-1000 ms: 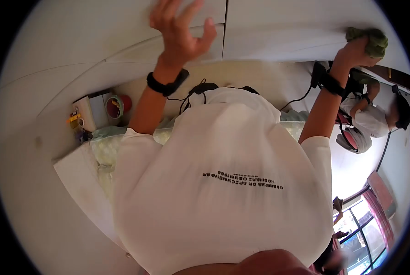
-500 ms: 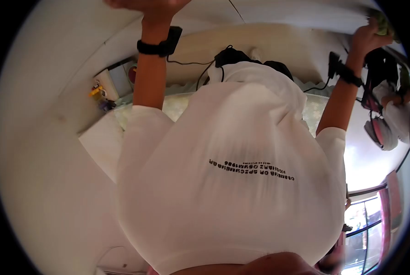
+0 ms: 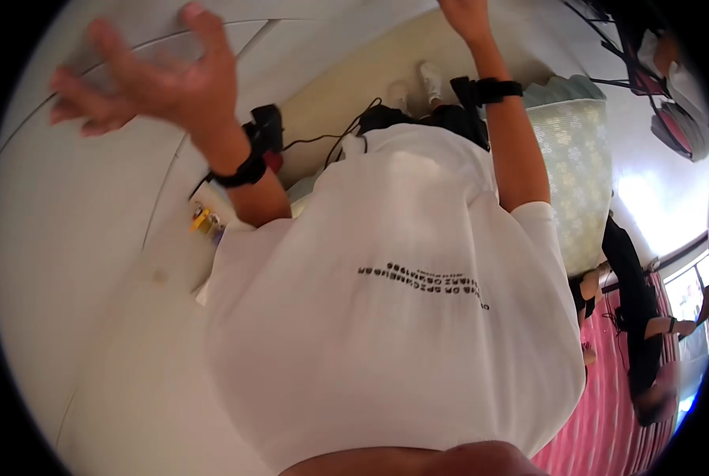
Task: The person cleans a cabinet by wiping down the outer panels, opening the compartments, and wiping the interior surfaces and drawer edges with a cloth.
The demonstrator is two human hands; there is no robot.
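Note:
My left hand [image 3: 160, 87] is raised at the upper left with its fingers spread, a little blurred, in front of a pale panelled surface. Nothing shows in it. A black strap with a dark box [image 3: 267, 128] circles that wrist. At the top edge, my right hand [image 3: 467, 17] is cut off by the frame, so its fingers are hidden. A similar black band [image 3: 499, 90] sits on its wrist. Between the arms, my white T-shirt [image 3: 370, 341] with dark lettering fills the middle of the view.
A pale flower-patterned cloth [image 3: 572, 174] with a ruffled edge lies beside my right arm. Small yellow items [image 3: 203, 220] are at left. Other people are at the right, one in dark clothing [image 3: 628, 254], near pink striped fabric [image 3: 596, 397] and a window. White shoes [image 3: 430, 81] show at the top.
The view has turned. My left hand has come further into view, fingers spread. My right hand has shifted left and away from the green thing at the right, now partly outside the frame.

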